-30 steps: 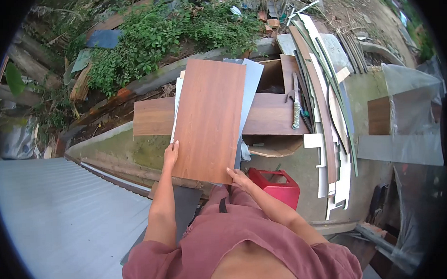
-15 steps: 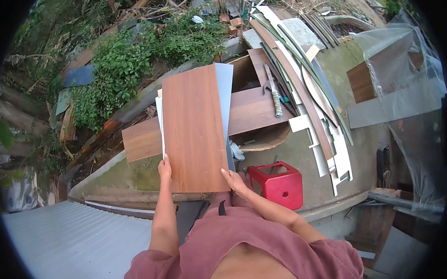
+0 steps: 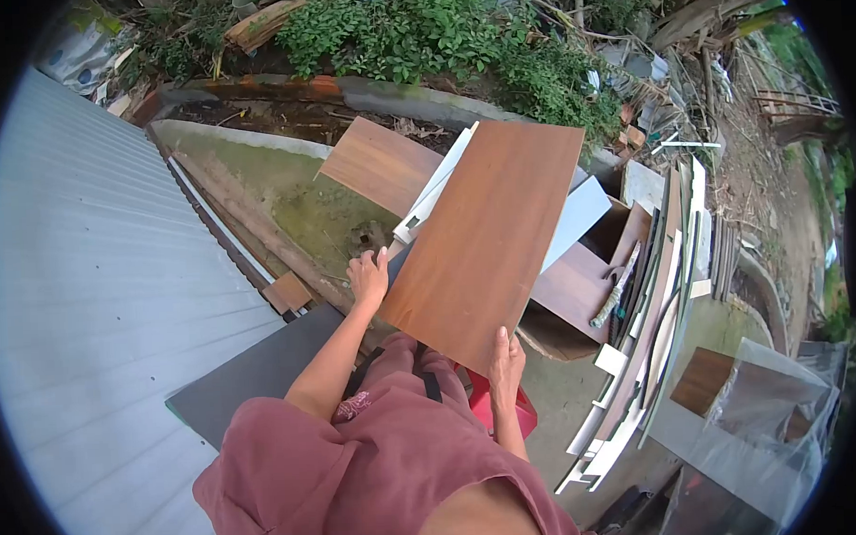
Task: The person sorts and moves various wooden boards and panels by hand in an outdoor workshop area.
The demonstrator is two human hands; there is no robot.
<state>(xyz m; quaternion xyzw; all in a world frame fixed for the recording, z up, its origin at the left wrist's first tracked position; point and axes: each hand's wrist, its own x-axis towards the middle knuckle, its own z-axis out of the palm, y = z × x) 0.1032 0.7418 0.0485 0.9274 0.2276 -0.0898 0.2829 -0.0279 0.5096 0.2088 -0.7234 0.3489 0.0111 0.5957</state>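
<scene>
Item: large rectangular reddish-brown wood-grain laminate board [image 3: 488, 242], held off the ground in front of the person, tilted, its far end towards the green bushes [image 3: 420, 27]. Beneath it, in the same stack, a thin white sheet [image 3: 435, 187] juts out on the left and a pale grey sheet [image 3: 577, 220] on the right. Left hand [image 3: 367, 277]: clasped on the board's near-left edge, fingers curled over it. Right hand [image 3: 505, 364]: gripping the near corner, thumb on the top face. Surroundings: red plastic stool [image 3: 494, 411] partly hidden below the right hand; dark grey flat panel [image 3: 253, 373] by the person's left side; grey corrugated metal roofing [image 3: 80, 280] far left; second brown wood-grain panel [image 3: 382, 161] lying on the mossy concrete slab [image 3: 303, 196]; long knife with wrapped handle [image 3: 613, 294] on boards to the right, beside a row of narrow offcut strips [image 3: 656, 307].
</scene>
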